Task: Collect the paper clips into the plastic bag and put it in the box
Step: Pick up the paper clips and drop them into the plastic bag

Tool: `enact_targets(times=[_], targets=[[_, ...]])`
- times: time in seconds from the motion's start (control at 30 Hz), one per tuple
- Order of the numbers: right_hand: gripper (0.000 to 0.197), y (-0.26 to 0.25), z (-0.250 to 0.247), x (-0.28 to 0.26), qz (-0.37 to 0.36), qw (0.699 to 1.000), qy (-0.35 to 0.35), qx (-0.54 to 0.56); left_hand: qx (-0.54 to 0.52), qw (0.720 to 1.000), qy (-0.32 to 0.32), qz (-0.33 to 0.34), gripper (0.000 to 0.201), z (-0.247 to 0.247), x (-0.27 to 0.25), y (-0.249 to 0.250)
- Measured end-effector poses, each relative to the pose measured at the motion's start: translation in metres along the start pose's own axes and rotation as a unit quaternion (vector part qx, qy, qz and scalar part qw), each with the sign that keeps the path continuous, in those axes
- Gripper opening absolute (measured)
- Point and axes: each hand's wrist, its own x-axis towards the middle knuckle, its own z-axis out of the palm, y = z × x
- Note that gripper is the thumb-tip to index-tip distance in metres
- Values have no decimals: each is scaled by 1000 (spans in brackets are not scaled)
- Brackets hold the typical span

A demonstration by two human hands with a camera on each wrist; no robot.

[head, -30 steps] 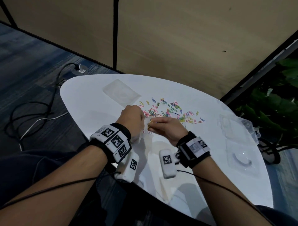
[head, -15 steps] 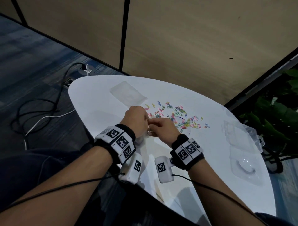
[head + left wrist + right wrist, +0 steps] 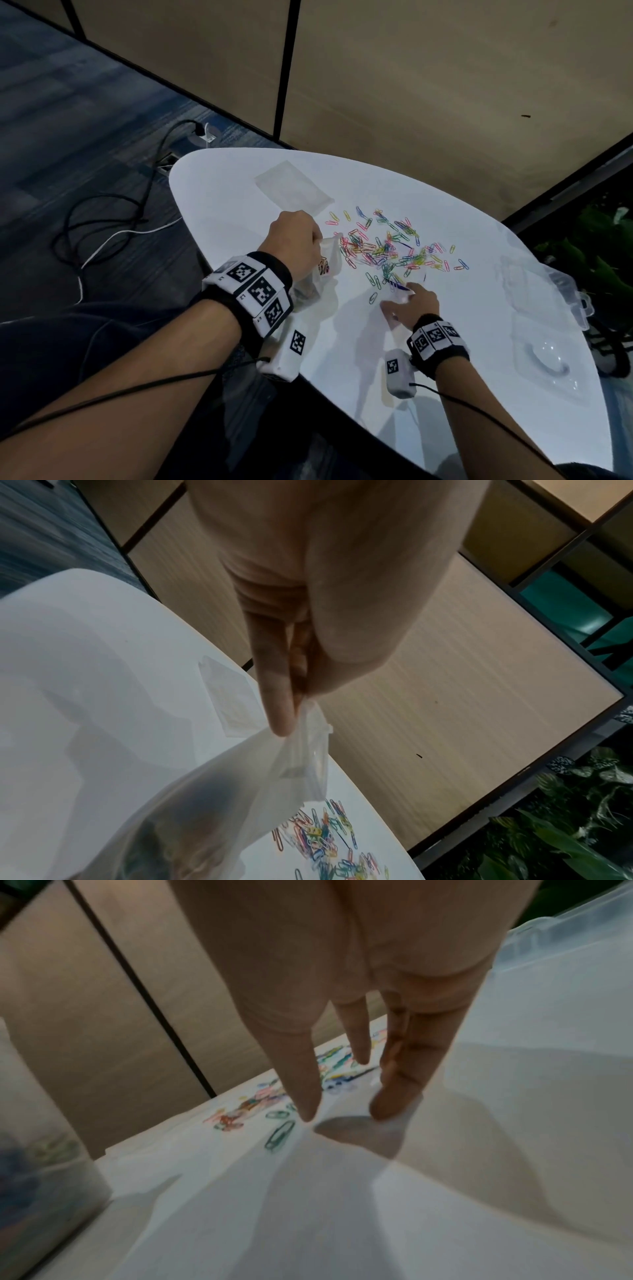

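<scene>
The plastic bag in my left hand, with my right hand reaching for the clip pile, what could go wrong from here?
The left hand pinches only the plastic bag at its top edge, so it may slip or sag shut, spilling the clips already inside. The right hand, with straight fingers, may scatter the paper clips rather than gather them. Loose clips could slide towards the table edge.

Head high; wrists close, table shared
</scene>
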Motion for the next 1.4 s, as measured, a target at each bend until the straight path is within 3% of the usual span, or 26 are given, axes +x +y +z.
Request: enact_targets(times=[0.1, 0.2, 0.3, 0.5, 0.63, 0.73, 0.87, 0.93, 1.0, 1.07, 1.17, 1.23, 1.33, 1.4], targets=[[100, -15, 14, 2, -37, 998, 22, 36, 8, 1000, -6, 1, 23, 2, 2, 0], [96, -36, 21, 12, -54, 997, 37, 44, 10, 1000, -11, -2, 23, 3, 3, -1], [83, -56, 18, 24, -62, 997, 48, 14, 10, 1000, -13, 1, 24, 4, 4, -1], [39, -70, 16, 42, -155, 977, 91, -115, 16, 1000, -18, 4, 22, 6, 6, 2], [22, -67, 9, 47, -209, 963, 102, -137, 18, 1000, -24, 4, 23, 6, 7, 4], [17, -58, -1, 47, -198, 971, 106, -76, 24, 999, -23, 7, 23, 7, 6, 5], [10, -42, -18, 41, -83, 979, 93, 161, 26, 999, -22, 7, 22, 9, 7, 7], [9, -43, -27, 26, -51, 936, 33, 348, 27, 999, -24, 5, 22, 11, 8, 9], [11, -53, -35, 3, -58, 858, -56, 508, 27, 999, -25, 5, 22, 14, 9, 10], [13, -71, -42, -27, -93, 810, -140, 562, 30, 999, -24, 5, 22, 16, 8, 11], [14, -97, -39, -61, -143, 784, -241, 554, 38, 999, -13, 10, 22, 19, 8, 12], [16, -108, -28, -71, -174, 810, -244, 503, 36, 999, -6, 9, 22, 18, 6, 13], [18, -116, -11, -68, -258, 904, -112, 323, 27, 1000, 5, 9, 22, 15, 5, 12], [15, -121, -4, -67, -298, 925, -37, 235, 20, 1000, 7, 8, 22, 14, 5, 12]])
